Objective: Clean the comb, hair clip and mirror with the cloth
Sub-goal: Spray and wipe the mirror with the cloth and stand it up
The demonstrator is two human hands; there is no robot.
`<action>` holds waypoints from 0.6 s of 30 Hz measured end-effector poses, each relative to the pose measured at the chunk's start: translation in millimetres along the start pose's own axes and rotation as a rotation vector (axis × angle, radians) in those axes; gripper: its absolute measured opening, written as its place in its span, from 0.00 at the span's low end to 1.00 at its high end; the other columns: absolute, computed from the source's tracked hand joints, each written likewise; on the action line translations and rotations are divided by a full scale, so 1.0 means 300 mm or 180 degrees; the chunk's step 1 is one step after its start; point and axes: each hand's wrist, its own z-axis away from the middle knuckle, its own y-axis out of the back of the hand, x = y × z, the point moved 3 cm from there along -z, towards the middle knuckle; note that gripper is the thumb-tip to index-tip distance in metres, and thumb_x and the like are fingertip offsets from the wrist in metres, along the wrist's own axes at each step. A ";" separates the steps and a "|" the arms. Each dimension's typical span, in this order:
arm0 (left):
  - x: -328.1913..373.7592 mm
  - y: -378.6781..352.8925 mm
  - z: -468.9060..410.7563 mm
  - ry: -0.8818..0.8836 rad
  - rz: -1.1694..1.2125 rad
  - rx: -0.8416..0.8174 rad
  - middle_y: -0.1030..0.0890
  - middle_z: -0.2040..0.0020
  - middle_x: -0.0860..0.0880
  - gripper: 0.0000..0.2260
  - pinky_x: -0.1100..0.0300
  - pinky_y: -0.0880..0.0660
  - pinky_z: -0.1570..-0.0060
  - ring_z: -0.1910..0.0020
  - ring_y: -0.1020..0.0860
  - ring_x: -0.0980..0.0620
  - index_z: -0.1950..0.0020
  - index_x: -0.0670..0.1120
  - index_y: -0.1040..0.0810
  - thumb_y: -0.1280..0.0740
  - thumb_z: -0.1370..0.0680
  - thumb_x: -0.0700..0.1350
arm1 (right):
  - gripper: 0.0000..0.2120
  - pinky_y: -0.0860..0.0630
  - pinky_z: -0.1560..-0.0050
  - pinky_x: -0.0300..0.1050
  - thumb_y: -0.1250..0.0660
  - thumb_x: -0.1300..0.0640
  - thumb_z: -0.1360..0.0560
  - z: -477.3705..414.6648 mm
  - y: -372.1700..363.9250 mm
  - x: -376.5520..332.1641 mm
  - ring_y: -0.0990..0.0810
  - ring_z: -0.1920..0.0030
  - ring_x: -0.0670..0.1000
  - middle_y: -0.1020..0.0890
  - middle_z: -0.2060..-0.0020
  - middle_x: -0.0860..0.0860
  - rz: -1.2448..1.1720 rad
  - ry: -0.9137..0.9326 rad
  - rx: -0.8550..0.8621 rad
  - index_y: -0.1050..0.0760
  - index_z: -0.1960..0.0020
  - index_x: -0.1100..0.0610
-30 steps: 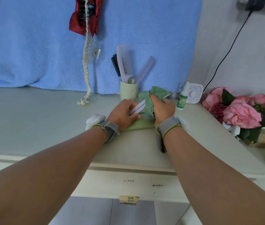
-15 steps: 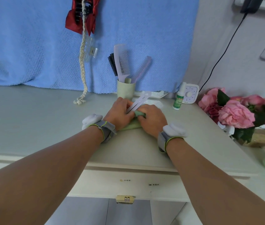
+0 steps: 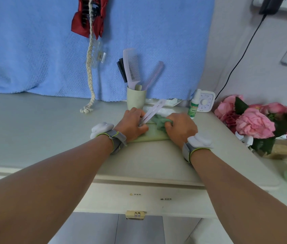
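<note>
Atop our pale dresser (image 3: 33, 131), below a blue towel (image 3: 33, 50), our left hand (image 3: 132, 124) grips the comb (image 3: 154, 110), our right hand (image 3: 181, 128) bunches the cloth (image 3: 159, 121).

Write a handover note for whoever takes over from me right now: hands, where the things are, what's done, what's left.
Left hand: grips the comb, which is tilted up off the desk.
Right hand: grips the cloth, bunched against the comb.
A clear hair clip hangs by the braid on the towel.
Mirror: cannot tell which item it is.
Done: nothing surely finished; the comb is being wiped.
Left: finish the comb, then the clip and mirror.
</note>
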 end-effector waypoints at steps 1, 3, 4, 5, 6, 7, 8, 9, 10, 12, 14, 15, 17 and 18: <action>0.000 0.000 0.000 -0.0011 -0.0022 -0.0010 0.28 0.43 0.42 0.11 0.57 0.34 0.48 0.44 0.31 0.43 0.44 0.42 0.27 0.34 0.25 0.42 | 0.12 0.28 0.51 0.49 0.43 0.54 0.22 0.005 0.014 0.014 0.26 0.48 0.58 0.30 0.63 0.50 0.0197 -0.0119 0.0073 0.22 0.53 0.56; -0.001 -0.001 0.001 -0.0016 -0.0017 -0.0029 0.28 0.43 0.42 0.11 0.57 0.34 0.47 0.43 0.31 0.43 0.44 0.42 0.27 0.34 0.25 0.42 | 0.12 0.28 0.49 0.50 0.43 0.54 0.22 0.013 0.026 0.016 0.26 0.46 0.59 0.33 0.65 0.50 0.0495 -0.0113 0.0101 0.22 0.52 0.58; -0.001 -0.001 0.001 -0.0017 0.0003 -0.0035 0.28 0.43 0.43 0.10 0.57 0.34 0.46 0.43 0.31 0.44 0.44 0.42 0.26 0.34 0.24 0.43 | 0.13 0.28 0.50 0.50 0.43 0.54 0.22 0.016 0.024 0.005 0.26 0.46 0.59 0.28 0.64 0.51 0.0578 0.0019 0.0096 0.21 0.52 0.57; -0.001 -0.001 0.001 -0.0002 0.0037 -0.0043 0.27 0.43 0.43 0.10 0.57 0.33 0.46 0.43 0.31 0.45 0.45 0.42 0.26 0.35 0.24 0.43 | 0.13 0.29 0.51 0.49 0.43 0.53 0.24 0.019 0.015 -0.011 0.26 0.46 0.58 0.23 0.60 0.52 0.0586 0.0223 0.0089 0.21 0.53 0.56; 0.001 -0.001 0.001 0.0012 0.0078 -0.0039 0.27 0.44 0.44 0.09 0.56 0.33 0.46 0.43 0.31 0.45 0.45 0.43 0.26 0.35 0.23 0.44 | 0.14 0.28 0.51 0.48 0.44 0.52 0.26 0.026 0.002 -0.027 0.25 0.47 0.57 0.18 0.56 0.52 0.0480 0.0491 0.0089 0.20 0.54 0.54; -0.001 -0.001 -0.001 0.0044 0.0129 -0.0030 0.27 0.44 0.44 0.08 0.56 0.33 0.45 0.44 0.31 0.45 0.46 0.43 0.26 0.36 0.23 0.45 | 0.16 0.27 0.51 0.47 0.44 0.51 0.28 0.035 -0.012 -0.046 0.24 0.48 0.56 0.16 0.54 0.49 0.0208 0.0776 0.0074 0.18 0.53 0.52; -0.002 0.000 -0.002 0.0065 0.0183 -0.0015 0.27 0.45 0.44 0.07 0.55 0.33 0.44 0.44 0.30 0.45 0.47 0.44 0.26 0.38 0.22 0.45 | 0.18 0.26 0.50 0.47 0.44 0.51 0.30 0.044 -0.021 -0.064 0.23 0.49 0.54 0.15 0.52 0.47 -0.0118 0.1027 0.0005 0.17 0.51 0.50; -0.003 -0.001 -0.003 0.0090 0.0234 -0.0013 0.26 0.45 0.43 0.08 0.54 0.32 0.44 0.44 0.30 0.44 0.48 0.44 0.26 0.39 0.22 0.46 | 0.20 0.26 0.48 0.46 0.45 0.51 0.31 0.053 -0.030 -0.078 0.22 0.49 0.53 0.15 0.50 0.45 -0.0398 0.1224 -0.0073 0.17 0.49 0.49; -0.002 -0.001 -0.003 0.0089 0.0257 -0.0017 0.26 0.45 0.43 0.09 0.53 0.33 0.44 0.44 0.30 0.43 0.49 0.43 0.26 0.41 0.22 0.47 | 0.21 0.26 0.47 0.45 0.45 0.50 0.31 0.060 -0.029 -0.092 0.23 0.49 0.52 0.15 0.49 0.44 -0.0562 0.1341 -0.0137 0.17 0.48 0.49; 0.004 -0.004 0.000 0.0076 0.0220 -0.0024 0.26 0.46 0.42 0.12 0.53 0.33 0.44 0.44 0.30 0.43 0.48 0.41 0.26 0.43 0.23 0.47 | 0.22 0.27 0.46 0.45 0.46 0.49 0.31 0.061 -0.029 -0.090 0.23 0.49 0.52 0.15 0.49 0.45 -0.0742 0.1393 -0.0200 0.17 0.48 0.51; 0.008 -0.006 0.004 0.0037 0.0134 0.0003 0.26 0.45 0.41 0.10 0.54 0.34 0.45 0.45 0.31 0.42 0.47 0.39 0.26 0.42 0.21 0.44 | 0.20 0.26 0.50 0.46 0.46 0.47 0.30 0.066 -0.025 -0.079 0.25 0.51 0.52 0.16 0.54 0.46 -0.0602 0.1254 -0.0127 0.18 0.52 0.52; 0.008 -0.010 0.004 0.0032 0.0100 0.0014 0.26 0.45 0.40 0.09 0.54 0.35 0.45 0.44 0.31 0.41 0.47 0.39 0.26 0.42 0.21 0.42 | 0.18 0.26 0.53 0.47 0.45 0.46 0.29 0.063 -0.017 -0.066 0.25 0.52 0.52 0.17 0.58 0.47 -0.0401 0.1039 -0.0009 0.19 0.55 0.53; 0.007 -0.013 0.002 0.0037 0.0070 0.0017 0.26 0.45 0.40 0.10 0.54 0.35 0.45 0.44 0.31 0.41 0.46 0.39 0.26 0.42 0.20 0.43 | 0.14 0.27 0.58 0.47 0.42 0.48 0.27 0.047 0.007 -0.026 0.26 0.55 0.55 0.23 0.64 0.51 0.0010 0.0302 0.0167 0.24 0.62 0.55; 0.004 -0.014 -0.001 0.0047 0.0075 0.0014 0.26 0.44 0.41 0.12 0.54 0.34 0.45 0.44 0.31 0.42 0.46 0.39 0.26 0.43 0.20 0.46 | 0.14 0.28 0.59 0.47 0.42 0.49 0.26 0.047 0.022 -0.012 0.27 0.57 0.56 0.25 0.66 0.52 0.0101 -0.0041 0.0218 0.26 0.65 0.55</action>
